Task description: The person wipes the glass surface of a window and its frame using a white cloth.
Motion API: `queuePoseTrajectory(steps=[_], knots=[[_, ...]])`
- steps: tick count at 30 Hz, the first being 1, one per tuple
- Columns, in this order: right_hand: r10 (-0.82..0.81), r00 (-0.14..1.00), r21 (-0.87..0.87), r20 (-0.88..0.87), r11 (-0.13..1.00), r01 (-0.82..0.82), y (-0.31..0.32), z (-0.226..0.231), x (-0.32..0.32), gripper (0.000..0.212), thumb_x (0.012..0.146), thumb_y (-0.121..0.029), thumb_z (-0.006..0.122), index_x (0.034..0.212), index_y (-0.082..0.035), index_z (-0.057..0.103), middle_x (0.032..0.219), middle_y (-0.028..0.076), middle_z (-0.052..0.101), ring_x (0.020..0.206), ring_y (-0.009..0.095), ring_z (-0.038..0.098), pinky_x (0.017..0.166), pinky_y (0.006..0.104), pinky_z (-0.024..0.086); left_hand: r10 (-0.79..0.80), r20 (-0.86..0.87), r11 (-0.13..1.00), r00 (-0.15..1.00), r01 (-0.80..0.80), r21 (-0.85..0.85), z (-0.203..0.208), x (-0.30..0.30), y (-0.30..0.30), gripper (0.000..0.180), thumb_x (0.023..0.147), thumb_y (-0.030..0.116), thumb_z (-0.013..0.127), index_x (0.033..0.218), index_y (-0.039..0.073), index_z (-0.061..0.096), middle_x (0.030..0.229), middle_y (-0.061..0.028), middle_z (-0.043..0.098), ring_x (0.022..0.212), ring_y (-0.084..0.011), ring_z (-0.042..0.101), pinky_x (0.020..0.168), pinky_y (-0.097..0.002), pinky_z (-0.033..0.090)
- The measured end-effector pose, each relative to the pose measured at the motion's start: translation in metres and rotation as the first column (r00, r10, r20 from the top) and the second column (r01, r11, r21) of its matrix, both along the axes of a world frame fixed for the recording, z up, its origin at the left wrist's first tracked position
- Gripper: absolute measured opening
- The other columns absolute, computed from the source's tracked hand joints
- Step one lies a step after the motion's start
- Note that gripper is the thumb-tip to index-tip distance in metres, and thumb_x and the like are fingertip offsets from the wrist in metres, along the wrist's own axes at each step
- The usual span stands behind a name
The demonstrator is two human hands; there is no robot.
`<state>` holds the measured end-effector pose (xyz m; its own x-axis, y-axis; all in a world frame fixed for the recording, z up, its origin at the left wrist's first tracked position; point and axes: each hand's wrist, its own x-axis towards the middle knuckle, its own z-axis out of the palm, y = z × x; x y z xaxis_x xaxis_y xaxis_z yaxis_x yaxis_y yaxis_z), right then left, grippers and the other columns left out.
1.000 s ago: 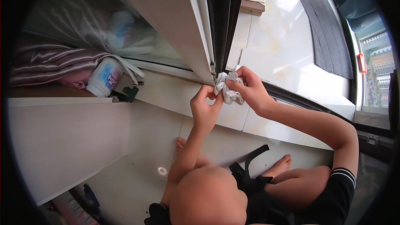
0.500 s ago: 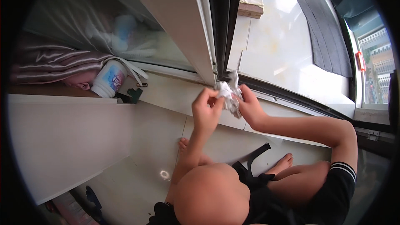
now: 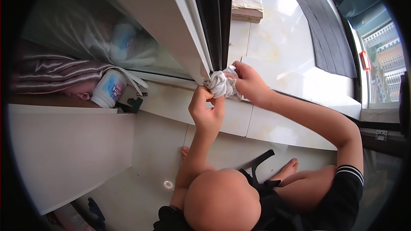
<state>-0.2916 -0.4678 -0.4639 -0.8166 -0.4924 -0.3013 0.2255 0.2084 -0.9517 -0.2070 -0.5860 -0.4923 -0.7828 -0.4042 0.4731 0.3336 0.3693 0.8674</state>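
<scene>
A bunched white cloth point(image 3: 220, 84) is at the foot of the door frame's dark edge point(image 3: 216, 21), where the frame meets the sill. My left hand point(image 3: 207, 108) pinches its lower left side between thumb and fingers. From the right, my right hand point(image 3: 250, 83) grips the cloth's other side, fingers curled over it. The cloth is twisted into folds between the two hands and hides the bottom corner of the frame. Whether it presses on the frame, I cannot tell.
White tiled sill point(image 3: 227, 113) runs beneath my hands. At the left, a white tub point(image 3: 109, 89) leans beside striped satin fabric point(image 3: 55, 75) above a pale cabinet panel point(image 3: 72, 149). Beyond the door lie a stacked block point(image 3: 247, 2) and a grey mat point(image 3: 329, 30).
Both hands have carried the cloth a little left and up, against the foot of the frame. It is now more tightly bunched, and my right hand reaches farther forward.
</scene>
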Motion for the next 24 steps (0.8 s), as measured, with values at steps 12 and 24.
queuePoseTrajectory(steps=[12, 24], knots=[[0.288, 0.953, 0.427, 0.088, 0.854, -0.298, 0.100, -0.074, 0.082, 0.062, 0.076, -0.025, 0.062, 0.123, 0.000, 0.031, 0.097, 0.024, 0.058, 0.094, 0.036, 0.057, 0.081, 0.0380, 0.045, -0.137, 0.446, 0.833, 0.885, 0.346, -0.432, -0.095, 0.054, 0.040, 0.014, 0.069, 0.005, 0.061, 0.080, 0.005, 0.054, 0.093, -0.0081, 0.055, 0.087, -0.0285, 0.052, 0.072, -0.0384, 0.043], [0.661, 0.750, 0.898, -0.014, 0.339, -0.282, 0.193, -0.066, 0.101, 0.027, 0.075, -0.022, 0.058, 0.094, -0.009, 0.044, 0.065, 0.013, 0.060, 0.058, 0.033, 0.060, 0.051, 0.0456, 0.045, -0.700, 0.408, 0.516, 0.586, 0.810, -0.278, -0.092, 0.052, 0.077, 0.021, 0.071, 0.005, 0.060, 0.091, 0.008, 0.057, 0.107, -0.0071, 0.055, 0.097, -0.0254, 0.054, 0.085, -0.0363, 0.042]])
